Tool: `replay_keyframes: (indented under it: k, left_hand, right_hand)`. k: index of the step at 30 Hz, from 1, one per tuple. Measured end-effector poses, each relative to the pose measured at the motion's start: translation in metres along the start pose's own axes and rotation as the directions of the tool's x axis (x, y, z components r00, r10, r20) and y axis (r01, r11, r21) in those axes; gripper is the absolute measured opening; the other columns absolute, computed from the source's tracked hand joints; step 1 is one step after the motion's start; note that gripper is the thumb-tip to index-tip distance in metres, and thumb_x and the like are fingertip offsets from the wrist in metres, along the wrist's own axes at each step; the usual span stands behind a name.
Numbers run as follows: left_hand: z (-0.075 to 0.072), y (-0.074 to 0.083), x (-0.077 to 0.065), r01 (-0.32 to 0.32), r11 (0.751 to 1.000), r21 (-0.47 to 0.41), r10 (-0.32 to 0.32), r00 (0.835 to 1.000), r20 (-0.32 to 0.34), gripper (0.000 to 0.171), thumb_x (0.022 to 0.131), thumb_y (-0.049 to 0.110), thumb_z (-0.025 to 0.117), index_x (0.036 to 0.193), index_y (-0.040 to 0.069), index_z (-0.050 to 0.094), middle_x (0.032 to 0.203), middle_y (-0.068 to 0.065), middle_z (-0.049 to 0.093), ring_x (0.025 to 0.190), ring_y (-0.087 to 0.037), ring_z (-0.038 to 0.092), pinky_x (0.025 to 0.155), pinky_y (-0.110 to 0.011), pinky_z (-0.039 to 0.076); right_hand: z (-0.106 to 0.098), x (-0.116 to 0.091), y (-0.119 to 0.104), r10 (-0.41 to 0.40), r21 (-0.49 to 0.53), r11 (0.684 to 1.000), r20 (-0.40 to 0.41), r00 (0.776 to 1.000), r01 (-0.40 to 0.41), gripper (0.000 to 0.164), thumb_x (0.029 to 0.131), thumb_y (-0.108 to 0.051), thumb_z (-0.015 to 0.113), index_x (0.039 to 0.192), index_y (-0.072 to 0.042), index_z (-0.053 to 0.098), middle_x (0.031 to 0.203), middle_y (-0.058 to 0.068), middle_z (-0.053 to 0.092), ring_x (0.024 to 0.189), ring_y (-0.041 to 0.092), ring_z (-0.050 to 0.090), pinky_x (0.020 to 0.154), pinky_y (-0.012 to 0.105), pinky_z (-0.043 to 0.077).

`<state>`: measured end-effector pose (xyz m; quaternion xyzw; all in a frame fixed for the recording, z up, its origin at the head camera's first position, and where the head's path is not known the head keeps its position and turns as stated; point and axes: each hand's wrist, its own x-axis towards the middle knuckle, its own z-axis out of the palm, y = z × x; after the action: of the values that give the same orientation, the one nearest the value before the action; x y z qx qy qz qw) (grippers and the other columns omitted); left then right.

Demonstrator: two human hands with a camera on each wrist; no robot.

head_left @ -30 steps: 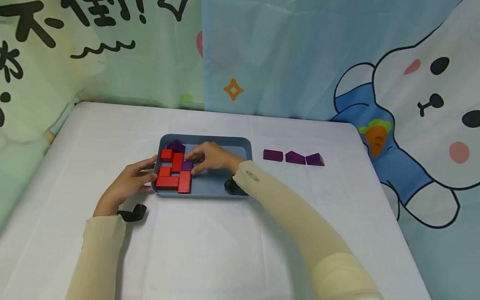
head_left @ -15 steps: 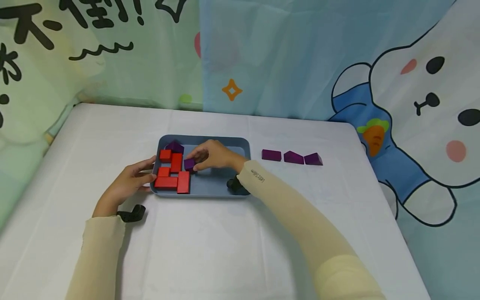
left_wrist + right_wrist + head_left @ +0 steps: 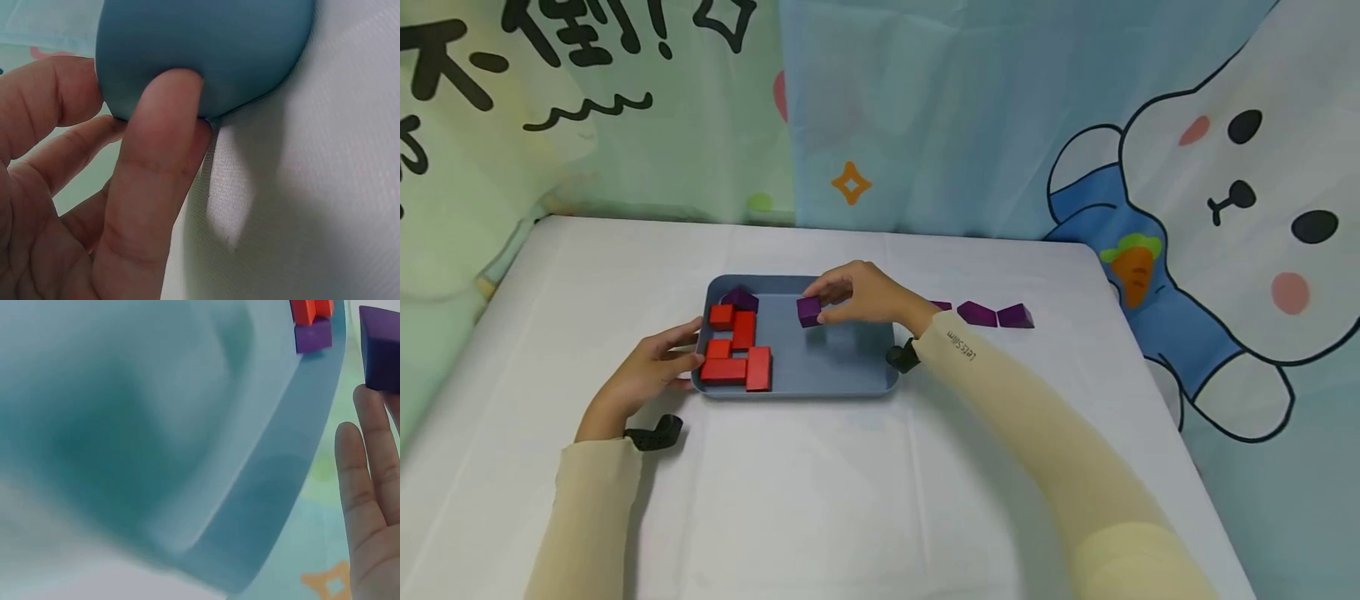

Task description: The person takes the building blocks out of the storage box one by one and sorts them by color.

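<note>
My right hand (image 3: 874, 293) pinches a small purple block (image 3: 808, 312) between thumb and fingers, lifted over the blue-grey tray (image 3: 835, 371). In the right wrist view that purple block (image 3: 381, 350) is partly cut off by the frame edge. At the tray's left end my left hand (image 3: 655, 367) holds the rim; the left wrist view has the thumb (image 3: 165, 119) pressed on the outer wall, with fingers around the edge. Several red blocks (image 3: 724, 372) lie grouped in the tray's left part. Another purple block (image 3: 740, 299) sits in its back left corner.
Right of the tray, purple blocks (image 3: 977, 314) stand in a row on the white tabletop (image 3: 820, 500), one partly hidden by my right hand. A printed curtain (image 3: 925, 117) hangs behind the table. Black wrist devices (image 3: 657, 434) sit at both wrists.
My right hand has lifted the purple block away from beside the red blocks and carried it right and up. The left hand stays at the tray. The head view has shifted slightly.
</note>
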<state>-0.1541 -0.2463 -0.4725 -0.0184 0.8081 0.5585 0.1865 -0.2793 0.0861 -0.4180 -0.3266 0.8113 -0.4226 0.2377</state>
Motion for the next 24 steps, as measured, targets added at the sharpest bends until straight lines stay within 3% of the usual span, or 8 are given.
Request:
replay_keyframes:
  k: [11, 24]
  left_hand:
    - [0.003, -0.001, -0.003, -0.015, 1.0, 0.015, 0.015, 1.0, 0.009, 0.066, 0.111, 0.005, 0.053, 0.17, 0.002, 0.025, 0.165, -0.038, 0.033, 0.14, -0.054, 0.049, 0.08, -0.023, 0.062]
    - [0.006, -0.001, -0.006, -0.004, 1.0, 0.028, 0.003, 1.0, 0.014, 0.067, 0.111, 0.003, 0.052, 0.17, 0.002, 0.022, 0.166, -0.039, 0.03, 0.138, -0.054, 0.049, 0.08, -0.022, 0.061]
  right_hand:
    - [-0.037, -0.052, 0.019, 0.031, -0.002, 1.0, -0.13, 0.991, -0.031, 0.037, 0.093, 0.004, 0.079, 0.13, 0.006, 0.074, 0.124, 0.021, 0.077, 0.114, 0.035, 0.074, 0.107, 0.055, 0.056]
    - [-0.081, -0.118, 0.059, 0.177, -0.016, 0.982, -0.255, 0.951, -0.187, 0.041, 0.096, 0.006, 0.071, 0.137, 0.008, 0.069, 0.14, 0.027, 0.068, 0.125, 0.043, 0.068, 0.111, 0.052, 0.054]
